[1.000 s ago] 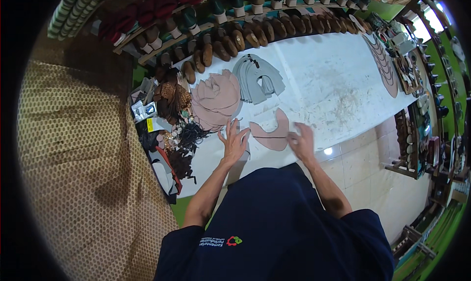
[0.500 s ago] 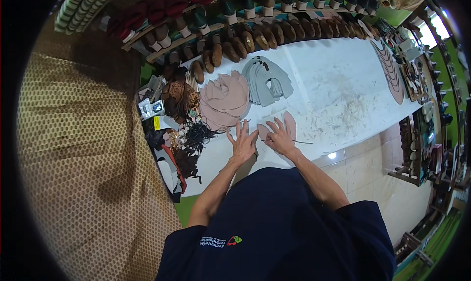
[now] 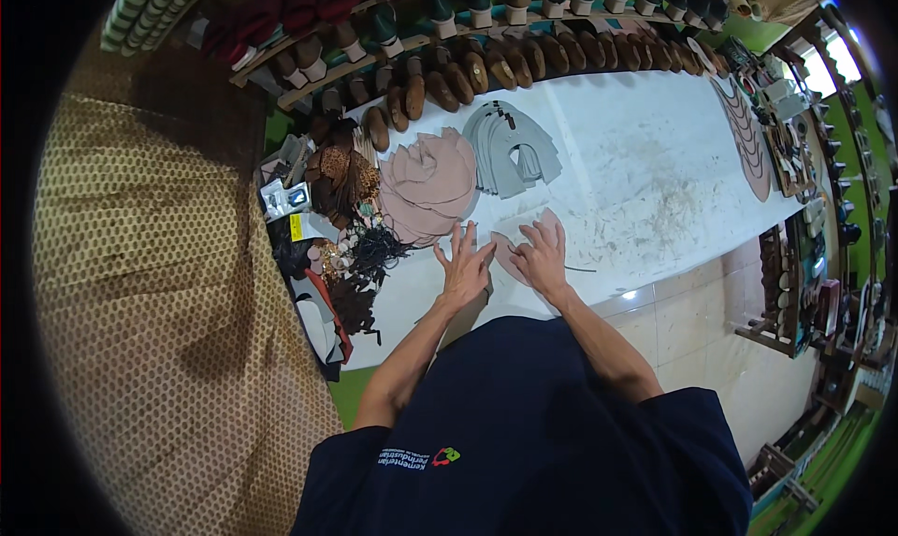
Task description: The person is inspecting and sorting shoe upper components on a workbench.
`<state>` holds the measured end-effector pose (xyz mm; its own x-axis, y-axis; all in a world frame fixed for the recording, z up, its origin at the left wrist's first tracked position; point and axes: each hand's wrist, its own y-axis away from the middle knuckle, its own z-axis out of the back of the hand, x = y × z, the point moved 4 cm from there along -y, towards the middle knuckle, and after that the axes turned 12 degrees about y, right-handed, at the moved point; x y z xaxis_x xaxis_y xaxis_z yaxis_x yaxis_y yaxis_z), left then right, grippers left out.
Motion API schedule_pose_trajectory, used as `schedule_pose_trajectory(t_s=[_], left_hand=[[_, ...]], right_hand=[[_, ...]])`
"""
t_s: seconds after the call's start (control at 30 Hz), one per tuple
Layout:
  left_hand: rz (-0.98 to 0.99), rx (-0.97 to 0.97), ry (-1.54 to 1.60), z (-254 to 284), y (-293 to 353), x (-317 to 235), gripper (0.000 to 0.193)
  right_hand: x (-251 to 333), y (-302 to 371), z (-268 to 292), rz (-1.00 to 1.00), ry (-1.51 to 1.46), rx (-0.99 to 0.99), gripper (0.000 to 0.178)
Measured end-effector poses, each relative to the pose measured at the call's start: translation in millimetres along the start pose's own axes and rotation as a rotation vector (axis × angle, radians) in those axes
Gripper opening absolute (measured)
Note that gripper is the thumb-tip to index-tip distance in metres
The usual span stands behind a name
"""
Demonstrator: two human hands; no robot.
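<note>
A curved pink leather piece (image 3: 553, 224) lies flat on the white table, its two ends showing around my right hand (image 3: 544, 263). That hand rests on it with fingers apart, pressing its fingertips to the surface. My left hand (image 3: 464, 269) is spread open just beside the piece, the thumb at its left tip. A thin dark strip (image 3: 581, 270) sticks out to the right from under my right hand. Under my left hand and wrist lies a greyish flat piece (image 3: 467, 319), mostly covered.
Beyond my hands are a pile of pink leather pieces (image 3: 426, 190) and a fanned stack of grey ones (image 3: 496, 148). Black cords (image 3: 379, 253) and dark scraps (image 3: 351, 302) crowd the left. Wooden shoe lasts (image 3: 500, 68) line the far edge; pink cutouts (image 3: 744, 143) lie far right.
The fingers of my right hand have shifted slightly on the leather piece, covering more of the thin strip. My left hand has barely moved.
</note>
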<state>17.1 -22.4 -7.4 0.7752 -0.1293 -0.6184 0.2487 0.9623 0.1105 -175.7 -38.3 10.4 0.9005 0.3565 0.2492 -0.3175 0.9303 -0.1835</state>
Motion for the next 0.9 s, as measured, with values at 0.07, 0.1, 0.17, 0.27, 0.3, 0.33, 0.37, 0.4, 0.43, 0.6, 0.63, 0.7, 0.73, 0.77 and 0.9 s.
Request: schedule_pose_trajectory(t_s=[0.07,0.1,0.17,0.27,0.3,0.33,0.37,0.4,0.43,0.6,0.63,0.7,0.73,0.77,0.9], left_hand=[[0.002,-0.001,0.007,1.0,0.5,0.3,0.054],[0.004,-0.003,0.015,1.6,0.5,-0.2,0.053],[0.001,-0.011,0.021,2.8,-0.5,-2.9,0.050],[-0.010,-0.052,0.053,4.7,-3.7,-9.8,0.041],[-0.019,-0.083,0.080,5.8,-4.4,-12.3,0.036],[-0.019,-0.083,0.082,6.0,-5.5,-14.0,0.036],[-0.007,-0.081,0.078,5.3,-6.1,-13.2,0.033],[0.004,-0.080,0.075,4.8,-5.9,-12.3,0.030],[0.006,-0.081,0.076,4.8,-4.8,-11.5,0.030],[-0.032,-0.038,0.039,4.7,5.6,-6.8,0.033],[-0.034,-0.035,0.039,3.8,8.3,-7.5,0.033],[-0.045,-0.027,0.047,2.5,15.7,-8.7,0.034],[-0.045,-0.026,0.049,2.1,19.7,-8.9,0.034],[-0.065,-0.008,0.038,1.5,23.4,-10.3,0.035],[-0.069,0.001,0.017,0.4,31.2,-8.6,0.041]], right_hand=[[-4.0,-2.2,-1.2,-0.114,-0.087,0.084,0.012],[-4.0,-3.4,-1.2,-0.115,-0.087,0.084,0.012],[-1.2,-7.0,0.8,-0.059,-0.026,0.039,0.015],[5.0,-6.1,4.4,0.001,-0.017,-0.044,0.012],[6.2,-5.8,2.6,0.002,-0.017,-0.043,0.012],[9.2,-5.7,1.4,0.042,0.008,-0.065,0.010],[12.7,-5.7,0.9,0.084,0.032,-0.087,0.009],[14.4,-5.0,0.0,0.086,0.032,-0.085,0.009],[16.0,-4.0,-2.9,0.083,0.003,-0.030,0.008],[14.9,3.0,-1.8,0.063,-0.039,0.038,0.010],[13.2,4.3,-1.3,0.048,-0.056,0.046,0.010],[11.4,6.6,-1.7,0.032,-0.073,0.056,0.011],[10.8,7.5,-1.6,0.038,-0.071,0.052,0.011],[10.4,7.6,-1.5,0.046,-0.069,0.048,0.011],[13.3,7.0,0.7,0.052,-0.060,0.075,0.011]])
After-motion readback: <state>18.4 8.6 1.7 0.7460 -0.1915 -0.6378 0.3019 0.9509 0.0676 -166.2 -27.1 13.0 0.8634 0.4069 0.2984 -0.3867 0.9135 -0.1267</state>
